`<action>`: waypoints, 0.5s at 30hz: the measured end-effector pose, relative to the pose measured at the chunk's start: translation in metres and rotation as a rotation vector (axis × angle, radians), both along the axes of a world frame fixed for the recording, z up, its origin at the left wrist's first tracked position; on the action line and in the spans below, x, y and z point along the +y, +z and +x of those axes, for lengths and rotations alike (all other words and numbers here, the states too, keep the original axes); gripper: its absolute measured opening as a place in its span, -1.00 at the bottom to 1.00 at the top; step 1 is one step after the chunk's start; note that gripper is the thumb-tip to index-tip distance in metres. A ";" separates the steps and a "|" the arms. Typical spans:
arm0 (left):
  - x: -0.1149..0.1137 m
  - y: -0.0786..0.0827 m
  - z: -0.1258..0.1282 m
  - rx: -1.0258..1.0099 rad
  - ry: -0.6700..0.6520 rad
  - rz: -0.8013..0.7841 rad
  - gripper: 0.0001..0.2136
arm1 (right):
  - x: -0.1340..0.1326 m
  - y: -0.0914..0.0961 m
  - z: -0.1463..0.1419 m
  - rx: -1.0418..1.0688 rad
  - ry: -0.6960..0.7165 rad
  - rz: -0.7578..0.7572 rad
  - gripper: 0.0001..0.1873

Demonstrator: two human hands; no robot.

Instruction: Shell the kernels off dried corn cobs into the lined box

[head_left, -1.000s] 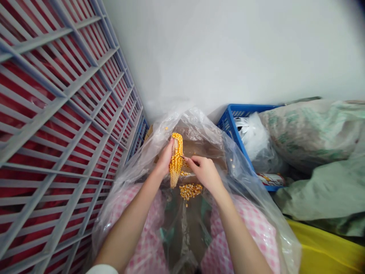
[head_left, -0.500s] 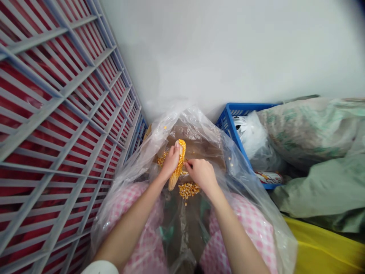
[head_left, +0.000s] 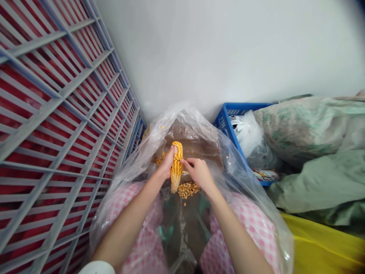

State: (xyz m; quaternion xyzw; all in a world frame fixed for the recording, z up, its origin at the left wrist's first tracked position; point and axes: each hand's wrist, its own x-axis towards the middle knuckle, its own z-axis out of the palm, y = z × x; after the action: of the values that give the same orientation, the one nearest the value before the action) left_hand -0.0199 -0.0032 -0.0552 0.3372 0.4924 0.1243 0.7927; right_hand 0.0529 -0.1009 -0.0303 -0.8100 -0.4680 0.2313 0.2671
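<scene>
My left hand is wrapped round a yellow corn cob, holding it upright over a clear plastic sheet spread across my lap. My right hand is closed beside the cob, its fingertips pressed against the kernels. In the earlier frames it pinches a thin dark tool; now that tool is hidden. A small pile of loose kernels lies on the plastic just below both hands. More kernels lie behind the cob.
A grey slatted crate wall with red contents rises on the left. A blue basket holding white bags stands at the right, next to large greenish sacks. A yellow surface lies at the lower right. A white wall is behind.
The cob dipped and tilted half a second ago and now stands more upright again. My right hand has stayed against its side, and the kernel pile below looks the same.
</scene>
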 end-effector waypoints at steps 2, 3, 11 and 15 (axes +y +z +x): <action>0.002 0.010 0.000 -0.007 -0.020 -0.161 -0.62 | 0.000 0.000 -0.001 0.086 -0.019 0.092 -0.60; 0.004 0.014 0.000 -0.024 -0.016 -0.174 -0.63 | 0.001 0.001 0.000 0.115 -0.038 0.111 -0.58; 0.019 0.013 -0.006 -0.016 0.032 0.051 -0.58 | -0.001 0.017 0.013 0.081 -0.031 0.095 -0.54; 0.022 0.004 -0.006 -0.031 0.050 0.217 -0.65 | -0.002 0.021 0.007 -0.043 0.025 0.000 -0.58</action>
State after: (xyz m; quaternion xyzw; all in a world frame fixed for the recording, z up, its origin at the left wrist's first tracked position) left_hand -0.0257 0.0187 -0.0512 0.4067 0.4720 0.2019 0.7557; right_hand 0.0595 -0.1028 -0.0097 -0.8090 -0.4835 0.2172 0.2540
